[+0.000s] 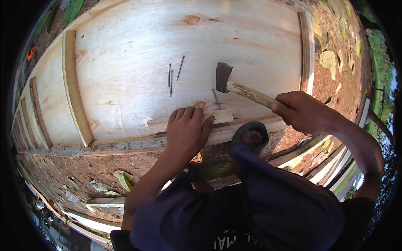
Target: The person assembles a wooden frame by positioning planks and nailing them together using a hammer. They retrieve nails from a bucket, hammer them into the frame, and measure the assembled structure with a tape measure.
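Observation:
My right hand point(303, 112) is closed around the pale wooden handle of a hammer point(251, 94). Its broad, dark metal head point(223, 78) is over the plywood panel point(134, 54). At the panel's near edge my left hand point(186, 130) grips a short wooden strip point(222, 116), fingers over its top and thumb along the near side. One nail point(216, 99) lies between the strip and the hammer head, its lower end close to the strip. Farther left, three loose nails point(171, 83) are on the panel.
Wooden battens point(76, 90) cross the panel on the left, and another point(307, 52) runs along its right end. My sandalled foot point(250, 138) is at the near edge. Around it are brown soil, fallen leaves point(328, 59) and loose boards point(104, 202).

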`<state>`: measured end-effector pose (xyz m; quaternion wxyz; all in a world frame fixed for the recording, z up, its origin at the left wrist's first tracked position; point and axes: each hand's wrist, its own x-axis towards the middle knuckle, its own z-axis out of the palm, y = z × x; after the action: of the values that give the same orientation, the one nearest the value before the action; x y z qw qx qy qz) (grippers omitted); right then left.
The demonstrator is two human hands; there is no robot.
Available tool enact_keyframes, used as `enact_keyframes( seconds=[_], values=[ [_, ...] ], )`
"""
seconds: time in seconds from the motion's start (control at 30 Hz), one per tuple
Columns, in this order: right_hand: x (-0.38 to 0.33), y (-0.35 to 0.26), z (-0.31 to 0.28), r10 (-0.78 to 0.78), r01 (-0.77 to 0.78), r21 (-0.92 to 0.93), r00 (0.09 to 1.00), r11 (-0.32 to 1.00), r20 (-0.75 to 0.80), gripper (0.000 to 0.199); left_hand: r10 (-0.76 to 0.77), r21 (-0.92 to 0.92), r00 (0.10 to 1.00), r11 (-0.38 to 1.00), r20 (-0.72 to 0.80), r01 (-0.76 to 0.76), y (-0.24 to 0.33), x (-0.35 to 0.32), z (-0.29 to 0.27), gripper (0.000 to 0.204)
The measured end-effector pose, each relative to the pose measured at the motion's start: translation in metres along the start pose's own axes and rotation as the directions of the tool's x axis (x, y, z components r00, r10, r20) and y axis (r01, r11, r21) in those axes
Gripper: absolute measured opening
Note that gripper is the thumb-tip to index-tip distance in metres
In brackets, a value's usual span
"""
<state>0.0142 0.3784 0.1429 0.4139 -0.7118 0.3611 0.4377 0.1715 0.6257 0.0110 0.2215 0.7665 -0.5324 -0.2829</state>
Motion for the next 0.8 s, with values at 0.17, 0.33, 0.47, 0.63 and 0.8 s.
enact_keyframes(
  seconds=[0.17,0.33,0.47,0.63,0.8],
  values=[
    [0.003,-0.026,-0.013,0.049,-0.049,0.059,0.999,0.997,0.005,0.048,0.049,-0.064,0.993,0.997,0.105,-0.042,-0.006,-0.028,-0.005,0.05],
    [0.006,-0.04,-0.023,0.1,-0.1,-0.028,0.995,0.995,0.02,0.048,0.016,0.169,0.987,0.985,0.162,-0.043,-0.006,-0.035,-0.024,0.076],
    [0.003,-0.044,-0.022,0.029,-0.019,-0.165,0.998,0.986,0.058,0.047,-0.028,0.212,0.945,0.976,0.325,-0.044,-0.006,-0.045,-0.034,0.097],
    [0.0,-0.056,-0.028,-0.031,0.023,-0.179,0.999,0.984,-0.04,0.046,0.083,0.147,0.977,0.983,0.195,-0.113,-0.034,-0.054,-0.016,0.081],
    [-0.002,-0.052,-0.028,-0.02,0.028,-0.268,0.999,0.963,0.032,0.046,0.127,0.086,0.972,0.985,0.2,-0.147,-0.033,-0.048,-0.022,0.06]
  ],
)
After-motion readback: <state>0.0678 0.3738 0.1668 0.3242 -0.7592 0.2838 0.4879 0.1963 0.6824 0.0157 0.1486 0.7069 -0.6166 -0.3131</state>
